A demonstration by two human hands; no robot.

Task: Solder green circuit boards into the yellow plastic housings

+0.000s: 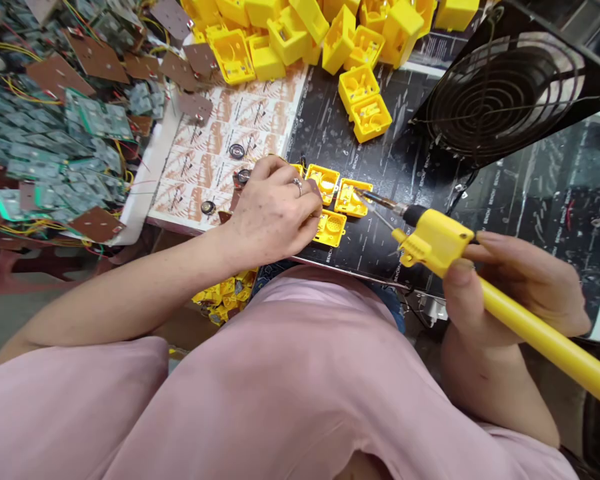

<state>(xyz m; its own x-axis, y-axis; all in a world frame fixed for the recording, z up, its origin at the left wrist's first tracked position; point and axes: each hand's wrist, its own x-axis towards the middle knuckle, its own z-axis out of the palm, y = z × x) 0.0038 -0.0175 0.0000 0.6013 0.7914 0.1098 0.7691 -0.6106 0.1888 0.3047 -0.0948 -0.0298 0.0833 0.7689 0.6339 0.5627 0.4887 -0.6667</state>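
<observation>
My right hand point(520, 287) grips a yellow soldering iron point(443, 240) with a solder feeder at its front. The iron's tip points left, at the edge of a small yellow plastic case point(354, 198); whether it touches is hard to tell. My left hand point(280, 210) lies over neighbouring cases with its fingers bent and pressed together; whatever they hold is hidden. Beside it are an open yellow case point(323, 183) with metal parts inside and another case point(330, 229) with a perforated round area. Small round speakers point(208, 207) rest left of this hand.
Many circuit boards with wires point(75, 147) are heaped at the left. Yellow cases point(290, 33) pile up at the back, with a joined pair point(364, 103) nearer. A black fan point(490, 100) stands at the back right. Below the table edge is a heap of yellow parts point(225, 297).
</observation>
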